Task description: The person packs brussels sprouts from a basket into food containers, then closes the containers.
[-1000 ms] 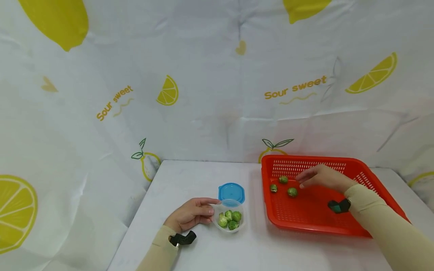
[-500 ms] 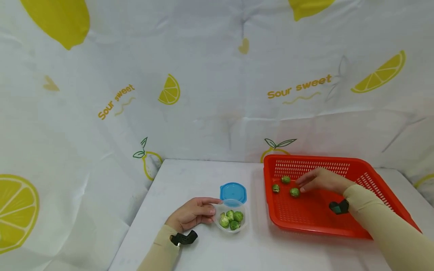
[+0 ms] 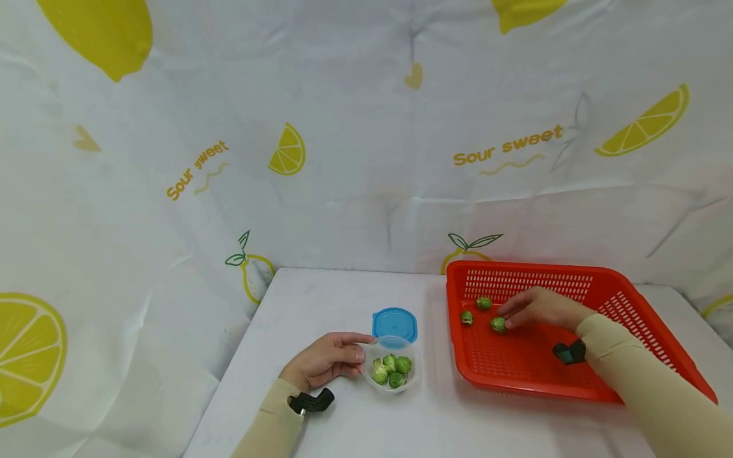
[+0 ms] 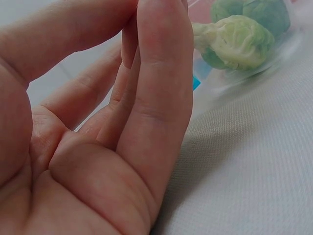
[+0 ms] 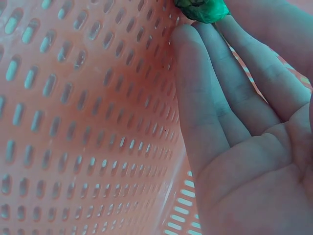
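Note:
In the head view my left hand (image 3: 326,360) holds the rim of a small clear plastic container (image 3: 412,380) with thumb and fingers. Inside it lie several green Brussels sprouts (image 3: 380,373); the left wrist view shows a pale sprout (image 4: 242,41) through the wall. My right hand (image 3: 538,308) reaches into a red plastic basket (image 3: 532,385) and pinches a Brussels sprout (image 3: 497,325) between thumb and fingertips. That sprout (image 5: 203,9) shows at the top of the right wrist view. Two other sprouts, one behind (image 3: 483,303) and one to the left (image 3: 466,317), lie on the basket floor.
A blue lid (image 3: 395,323) lies on the white table (image 3: 321,299) just behind the container, left of the basket. A white lemon-print cloth (image 3: 355,159) hangs behind the table and along its left side.
My right hand has lowered slightly and moved left onto the nearest sprout, which its fingers now pinch. The left hand stays at the container. The whole view has shifted a little.

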`<state>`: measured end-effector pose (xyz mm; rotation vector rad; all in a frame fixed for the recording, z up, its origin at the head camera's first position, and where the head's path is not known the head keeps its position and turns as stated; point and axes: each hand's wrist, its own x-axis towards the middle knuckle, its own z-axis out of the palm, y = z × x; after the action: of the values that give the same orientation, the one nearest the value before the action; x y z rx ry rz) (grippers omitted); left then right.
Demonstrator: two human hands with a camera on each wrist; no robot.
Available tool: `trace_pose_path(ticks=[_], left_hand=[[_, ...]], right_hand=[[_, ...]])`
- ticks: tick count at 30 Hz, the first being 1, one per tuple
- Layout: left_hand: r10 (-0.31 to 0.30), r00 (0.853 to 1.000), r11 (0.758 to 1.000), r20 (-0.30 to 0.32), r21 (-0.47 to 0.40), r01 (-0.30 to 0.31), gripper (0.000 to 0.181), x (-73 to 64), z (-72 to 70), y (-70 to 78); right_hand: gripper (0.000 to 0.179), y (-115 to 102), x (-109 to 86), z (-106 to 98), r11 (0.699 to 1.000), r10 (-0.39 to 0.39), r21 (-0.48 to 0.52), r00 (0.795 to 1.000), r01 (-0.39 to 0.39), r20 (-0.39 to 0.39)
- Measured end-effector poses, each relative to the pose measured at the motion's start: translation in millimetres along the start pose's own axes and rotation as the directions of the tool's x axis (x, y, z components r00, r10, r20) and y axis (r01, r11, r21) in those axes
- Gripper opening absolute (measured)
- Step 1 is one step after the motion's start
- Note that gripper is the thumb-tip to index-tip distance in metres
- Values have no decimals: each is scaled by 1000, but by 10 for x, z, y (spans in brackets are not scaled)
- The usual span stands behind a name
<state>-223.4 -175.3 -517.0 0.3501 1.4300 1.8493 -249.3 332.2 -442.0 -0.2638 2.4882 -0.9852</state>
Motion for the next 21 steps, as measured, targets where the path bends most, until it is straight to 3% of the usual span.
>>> trace_pose_path(ticks=[14,21], left_hand=[[-9,1000,1000,-13,9,9,52,19,-22,-17],[-11,1000,1000,-19,14,11,53,22,-25,-18]], right_hand=[[37,-44,25,32,999,38,-10,999,-38,-9],[33,-9,57,51,1000,20,-7,1000,-20,-15]])
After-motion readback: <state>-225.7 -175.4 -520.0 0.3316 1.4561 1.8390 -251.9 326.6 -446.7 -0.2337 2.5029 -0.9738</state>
